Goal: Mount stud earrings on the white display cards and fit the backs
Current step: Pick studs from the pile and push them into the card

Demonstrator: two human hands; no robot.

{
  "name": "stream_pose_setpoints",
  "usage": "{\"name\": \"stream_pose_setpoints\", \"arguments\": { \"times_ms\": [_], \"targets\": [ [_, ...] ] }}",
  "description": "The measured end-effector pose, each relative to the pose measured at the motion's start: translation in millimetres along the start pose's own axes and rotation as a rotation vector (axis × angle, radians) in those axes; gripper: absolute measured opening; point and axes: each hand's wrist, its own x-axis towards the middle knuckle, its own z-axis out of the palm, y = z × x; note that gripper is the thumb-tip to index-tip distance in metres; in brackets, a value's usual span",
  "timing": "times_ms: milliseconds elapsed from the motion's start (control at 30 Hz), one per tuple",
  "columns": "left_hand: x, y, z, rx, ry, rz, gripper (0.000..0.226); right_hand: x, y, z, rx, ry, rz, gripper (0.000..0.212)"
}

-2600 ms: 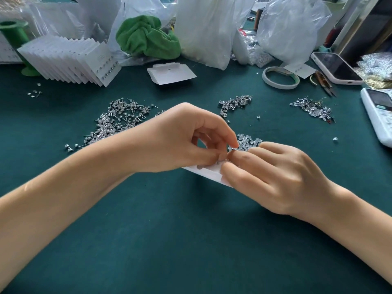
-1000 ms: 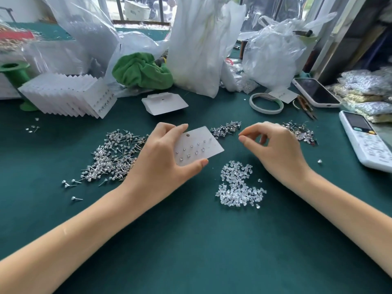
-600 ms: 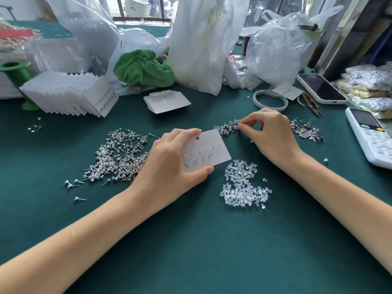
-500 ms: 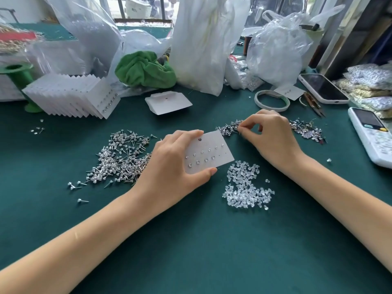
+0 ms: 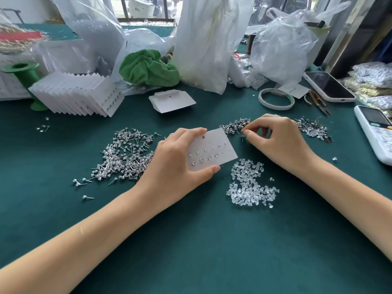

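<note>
Two bare, sleeveless forearms [image 5: 106,240]

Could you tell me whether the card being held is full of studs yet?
Not full: the card shows bare holes at its right end.

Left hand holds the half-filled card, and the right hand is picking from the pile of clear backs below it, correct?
Not quite. The left hand does hold the card, but the head view shows the right hand pinching at the small stud pile just beyond the card, not the clear backs, which lie untouched nearer the person.
</note>
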Motion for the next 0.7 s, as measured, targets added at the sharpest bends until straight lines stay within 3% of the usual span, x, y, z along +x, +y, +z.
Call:
{"name": "stream_pose_setpoints", "arguments": {
  "times_ms": [200, 400, 700],
  "targets": [
    [0.1, -0.1, -0.6, 0.023, -0.016, -0.016, 0.071, -5.6, -0.1, -3.6, -0.018, -0.059, -0.024, 0.008],
    [-0.7, 1.2, -0.3, 0.007, -0.034, -0.042, 0.073, -14.4, -30.4, -10.9, 0.315, 0.002, -0.070, 0.014],
    [-0.3, -1.3, -1.8, -0.110, -0.034, -0.052, 0.072, -27.2, -43.6, -4.5, 0.256, -0.053, -0.178, 0.007]
  ]
}}
